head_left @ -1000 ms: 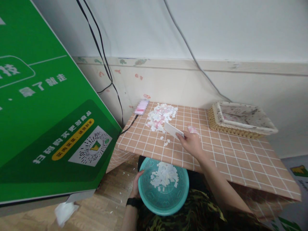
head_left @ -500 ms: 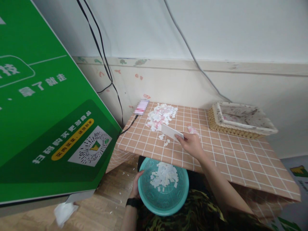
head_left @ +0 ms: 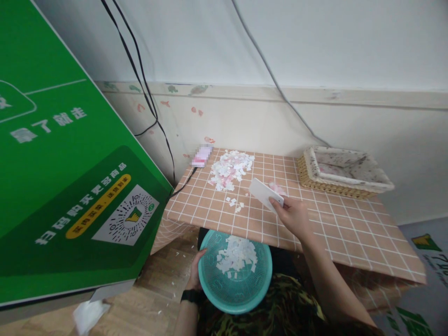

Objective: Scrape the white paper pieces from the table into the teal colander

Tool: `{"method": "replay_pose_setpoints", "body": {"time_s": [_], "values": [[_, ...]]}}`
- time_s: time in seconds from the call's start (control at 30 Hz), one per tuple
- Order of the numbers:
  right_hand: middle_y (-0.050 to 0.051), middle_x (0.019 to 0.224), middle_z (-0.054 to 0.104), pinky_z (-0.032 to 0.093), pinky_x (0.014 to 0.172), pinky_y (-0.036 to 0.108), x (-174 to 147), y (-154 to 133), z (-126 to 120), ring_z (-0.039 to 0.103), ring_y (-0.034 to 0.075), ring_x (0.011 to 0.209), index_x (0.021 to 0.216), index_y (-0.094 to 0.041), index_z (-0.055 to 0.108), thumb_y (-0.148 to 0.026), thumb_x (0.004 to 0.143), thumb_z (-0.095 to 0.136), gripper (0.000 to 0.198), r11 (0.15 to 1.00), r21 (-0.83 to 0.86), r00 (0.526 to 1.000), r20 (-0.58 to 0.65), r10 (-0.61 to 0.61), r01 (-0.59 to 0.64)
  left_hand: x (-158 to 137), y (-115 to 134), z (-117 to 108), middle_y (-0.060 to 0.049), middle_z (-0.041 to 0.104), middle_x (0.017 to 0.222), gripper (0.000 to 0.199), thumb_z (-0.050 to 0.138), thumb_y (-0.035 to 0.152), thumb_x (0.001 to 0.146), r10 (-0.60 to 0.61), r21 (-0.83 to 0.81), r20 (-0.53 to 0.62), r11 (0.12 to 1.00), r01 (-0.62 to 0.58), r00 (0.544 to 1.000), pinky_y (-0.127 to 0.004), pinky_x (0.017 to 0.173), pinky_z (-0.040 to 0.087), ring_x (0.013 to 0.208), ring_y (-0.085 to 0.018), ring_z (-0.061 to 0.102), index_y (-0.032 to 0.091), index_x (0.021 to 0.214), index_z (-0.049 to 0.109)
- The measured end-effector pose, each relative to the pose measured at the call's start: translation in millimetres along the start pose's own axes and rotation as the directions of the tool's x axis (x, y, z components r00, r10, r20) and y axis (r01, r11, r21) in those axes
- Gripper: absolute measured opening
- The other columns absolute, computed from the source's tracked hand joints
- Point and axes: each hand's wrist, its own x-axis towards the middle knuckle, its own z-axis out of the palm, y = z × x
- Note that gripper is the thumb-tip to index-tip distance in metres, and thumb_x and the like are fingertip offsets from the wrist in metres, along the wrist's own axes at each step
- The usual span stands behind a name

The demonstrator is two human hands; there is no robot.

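My right hand point(head_left: 293, 217) grips a flat white rectangular card point(head_left: 263, 193) by its right end, tilted above the table. Left of the card lies a heap of small white and pink paper scraps point(head_left: 231, 170), with several stray bits point(head_left: 234, 203) in front of it. A small patch of pink scraps point(head_left: 277, 188) shows just behind the card. Down at the table's front edge, my left hand point(head_left: 196, 269) holds the left rim of a teal plastic colander point(head_left: 241, 299) on my lap. White paper scraps point(head_left: 238, 254) cover part of its bottom.
A checked brown cloth covers the table point(head_left: 353, 228). At the back right stands a cloth-lined wicker basket point(head_left: 336, 186). A pixelated phone-like object point(head_left: 202, 156) with a cable lies back left. A large green cabinet point(head_left: 70, 200) stands to the left; a white bag point(head_left: 90, 316) lies on the floor.
My right hand has moved the card rightward, away from the scrap heap and toward the pink patch. My left hand keeps its hold on the colander. The view has shifted slightly.
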Motion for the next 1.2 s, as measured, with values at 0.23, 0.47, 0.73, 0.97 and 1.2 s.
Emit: {"method": "replay_pose_setpoints", "body": {"time_s": [0.23,0.47,0.73,0.97,1.2], "values": [[-0.001,0.045,0.048,0.028,0.047,0.024,-6,0,5,0.045,0.011,0.042,0.058,-0.016,0.061,-0.043,0.086,0.051,0.040,0.998,-0.012,0.997,0.046,-0.064,0.065,-5,0,4,-0.006,0.072,0.063,0.017,0.069,0.029,0.068,0.022,-0.014,0.000,1.000,-0.022,1.000,-0.034,0.061,0.051,0.057,-0.021,0.065,0.013,0.071,0.070],[-0.002,0.045,0.046,0.028,0.046,0.025,-5,-5,0,0.044,0.010,0.042,0.060,-0.017,0.061,-0.042,0.087,0.051,0.038,0.996,0.017,0.993,0.075,-0.094,0.093,-4,0,5,-0.007,0.072,0.062,0.019,0.069,0.031,0.068,0.033,0.001,-0.018,0.999,-0.033,0.999,-0.034,0.059,0.051,0.056,-0.021,0.066,0.012,0.072,0.070],[-0.002,0.046,0.045,0.028,0.046,0.025,-13,-2,6,0.042,0.010,0.043,0.060,-0.017,0.061,-0.041,0.087,0.050,0.038,0.995,0.071,0.996,0.047,-0.079,0.076,-6,0,5,-0.006,0.072,0.065,0.017,0.068,0.029,0.070,0.032,-0.025,0.035,0.999,-0.032,0.999,-0.031,0.059,0.050,0.057,-0.019,0.065,0.013,0.073,0.070],[-0.001,0.048,0.051,0.033,0.047,0.025,-24,-6,8,0.049,0.012,0.046,0.059,-0.017,0.063,-0.039,0.087,0.052,0.037,0.985,0.157,0.995,0.055,-0.082,0.072,-11,1,12,-0.007,0.072,0.064,0.020,0.068,0.031,0.069,0.017,0.003,0.004,1.000,-0.017,1.000,-0.033,0.061,0.050,0.058,-0.021,0.065,0.011,0.073,0.070],[0.003,0.065,0.068,0.043,0.050,0.028,-31,-3,11,0.061,0.017,0.055,0.092,-0.020,0.072,-0.035,0.087,0.051,0.027,0.988,0.128,0.996,-0.010,-0.087,0.088,-12,0,13,-0.006,0.073,0.065,0.021,0.069,0.032,0.068,0.031,0.008,0.019,0.999,-0.031,0.999,-0.034,0.062,0.050,0.058,-0.022,0.066,0.012,0.074,0.071]]}}
